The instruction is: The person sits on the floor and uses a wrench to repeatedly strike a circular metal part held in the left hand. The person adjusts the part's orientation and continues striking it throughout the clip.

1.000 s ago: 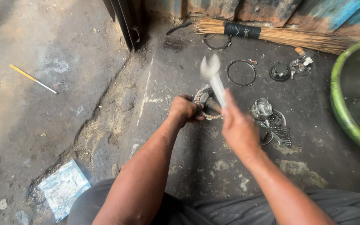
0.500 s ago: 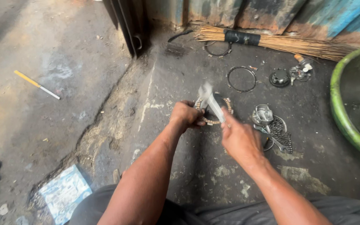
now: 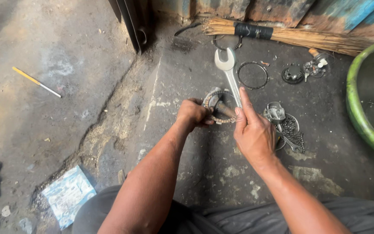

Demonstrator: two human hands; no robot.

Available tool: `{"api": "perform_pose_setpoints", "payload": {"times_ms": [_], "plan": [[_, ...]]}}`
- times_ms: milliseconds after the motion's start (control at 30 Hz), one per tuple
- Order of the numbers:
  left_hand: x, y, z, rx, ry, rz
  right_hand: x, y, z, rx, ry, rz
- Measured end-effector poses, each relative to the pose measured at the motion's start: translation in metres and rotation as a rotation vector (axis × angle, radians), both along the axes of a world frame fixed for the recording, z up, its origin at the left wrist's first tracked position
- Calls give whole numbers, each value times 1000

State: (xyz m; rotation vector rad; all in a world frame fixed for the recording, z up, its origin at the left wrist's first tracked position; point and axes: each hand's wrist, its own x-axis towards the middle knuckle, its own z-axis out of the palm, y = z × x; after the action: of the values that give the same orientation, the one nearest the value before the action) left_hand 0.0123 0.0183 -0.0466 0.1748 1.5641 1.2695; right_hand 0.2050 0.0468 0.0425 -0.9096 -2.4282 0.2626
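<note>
Bright, smooth metal spanner [image 3: 228,73] (slightly glossy), rusty toothed metal ring [image 3: 218,106], rough stained concrete floor [image 3: 66,86].

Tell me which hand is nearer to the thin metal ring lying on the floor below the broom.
Right. The right hand, holding the wrench, sits just below the metal ring; the left hand, on the round toothed part, is farther off to the ring's lower left.

You see soft, even daylight, no glare, faint shadows beneath your arms, sharp focus throughout, mild wide-angle bending at edges.
</note>
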Motion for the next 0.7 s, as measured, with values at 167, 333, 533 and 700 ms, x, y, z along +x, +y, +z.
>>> {"api": "perform_pose_setpoints", "payload": {"times_ms": [167, 333, 533, 700], "plan": [[2, -2, 6, -28, 18, -24, -1, 0, 0, -126, -374, 0], [-1, -2, 6, -53, 9, -27, -5, -2, 6, -356, -327, -195], [-1, 3, 1, -4, -33, 21, -9, 1, 0, -254, -352, -75], [1, 1, -2, -47, 27, -2, -4, 3, -7, -354, -315, -84]]}}
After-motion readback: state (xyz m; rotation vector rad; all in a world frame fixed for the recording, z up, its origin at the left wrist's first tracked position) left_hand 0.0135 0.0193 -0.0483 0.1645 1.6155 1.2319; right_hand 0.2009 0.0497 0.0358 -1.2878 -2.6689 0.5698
